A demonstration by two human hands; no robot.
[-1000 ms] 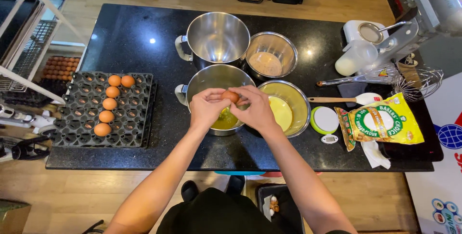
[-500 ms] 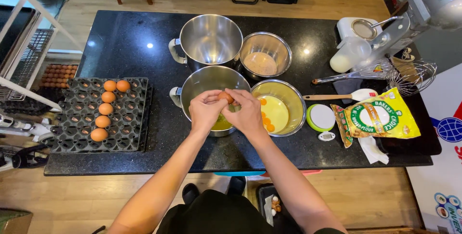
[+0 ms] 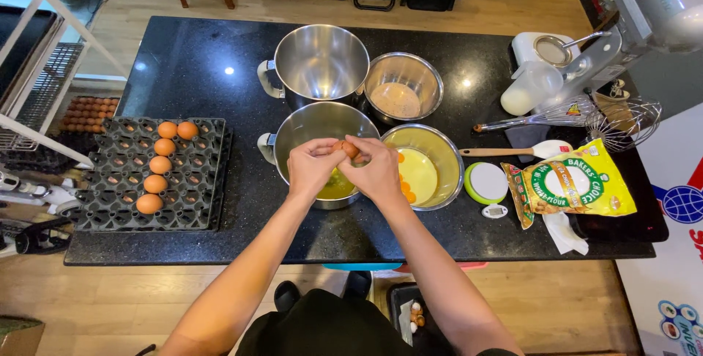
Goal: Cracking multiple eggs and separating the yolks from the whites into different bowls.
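Note:
My left hand [image 3: 313, 167] and my right hand [image 3: 379, 171] meet over a steel mixing bowl [image 3: 299, 127] with a handle, both gripping one brown egg [image 3: 348, 150] between the fingertips. Pale liquid shows in the bowl under my hands. Right beside it stands a smaller steel bowl [image 3: 438, 149] with yellow liquid and several egg yolks [image 3: 405, 188]. A black egg tray [image 3: 110, 195] to the left carries several brown eggs [image 3: 157, 166] in a line.
Behind are an empty steel mixer bowl [image 3: 322, 59] and a bowl of beige powder [image 3: 403, 86]. To the right lie a whisk [image 3: 571, 116], a spatula [image 3: 527, 151], a green-rimmed lid [image 3: 486, 182], a yellow flour bag [image 3: 578, 187], a stand mixer [image 3: 644, 12]. Eggshells sit in a bin [image 3: 414, 316] below.
My hands stay together over the bowl with the egg; they have barely shifted. The camera view has drifted slightly.

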